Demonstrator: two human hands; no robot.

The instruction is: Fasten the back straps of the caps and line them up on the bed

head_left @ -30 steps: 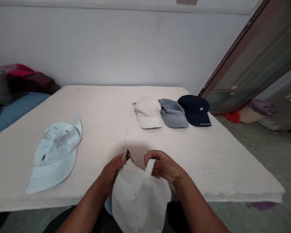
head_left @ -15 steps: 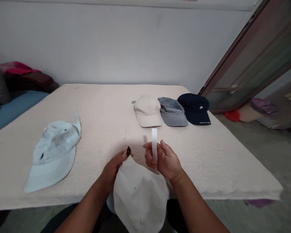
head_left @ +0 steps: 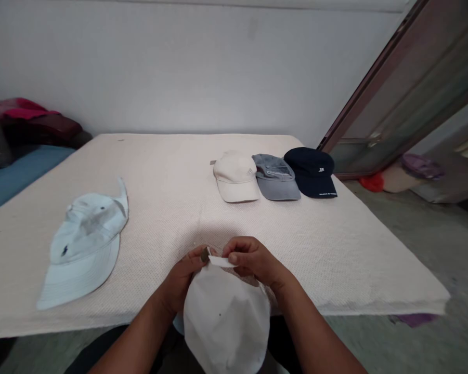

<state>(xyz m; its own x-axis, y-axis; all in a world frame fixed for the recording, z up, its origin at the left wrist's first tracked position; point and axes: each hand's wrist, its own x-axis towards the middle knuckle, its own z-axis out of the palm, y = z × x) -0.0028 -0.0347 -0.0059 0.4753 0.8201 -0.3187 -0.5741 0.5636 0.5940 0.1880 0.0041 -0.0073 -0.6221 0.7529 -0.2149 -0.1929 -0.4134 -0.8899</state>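
A white cap (head_left: pixel 226 317) is held over the table's front edge, its back opening facing away from me. My left hand (head_left: pixel 185 275) is closed on the cap's left side, pinching the edge by a small dark metal buckle (head_left: pixel 205 254). My right hand (head_left: pixel 253 259) pinches the white strap (head_left: pixel 222 262) of the same cap between thumb and forefinger. The strap's free end lies at the buckle; whether it is inside the buckle I cannot tell. The cap's brim is mostly hidden below.
On the white covered table (head_left: pixel 171 192), a pale blue cap (head_left: pixel 86 244) lies at the left with its strap loose. At the back right sit a cream cap (head_left: pixel 236 176), a grey cap (head_left: pixel 276 179) and a navy cap (head_left: pixel 311 169) in a row. A wall (head_left: pixel 179 67) stands behind.
My right hand has turned and moved left, bringing the upright strap down flat to the buckle. My left hand stays on the buckle side of the cap.
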